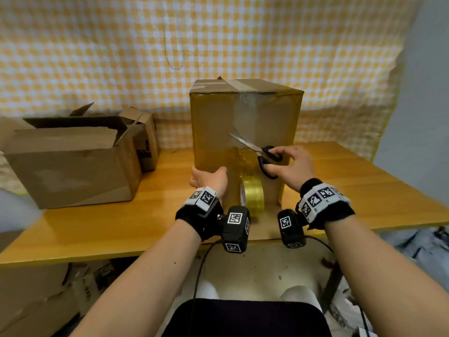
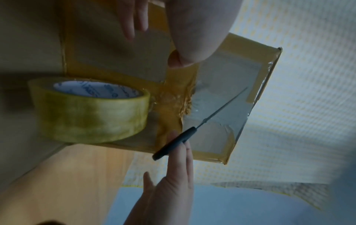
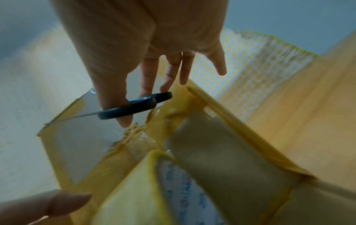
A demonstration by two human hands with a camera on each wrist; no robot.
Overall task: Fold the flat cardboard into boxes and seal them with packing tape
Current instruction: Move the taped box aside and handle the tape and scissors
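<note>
To my left on the wooden table (image 1: 364,171) an open carton (image 1: 73,164) sits with a smaller box (image 1: 145,142) behind it, both well apart from my work. The taped box (image 1: 245,132) stands upright at centre, its long axis vertical. The tape roll (image 1: 252,197) leans on edge against its near face. My left hand (image 1: 210,180) rests, fingers straight, on that face; my right hand (image 1: 290,167) grips the scissors (image 1: 257,152), blades pointing up-left.
</note>
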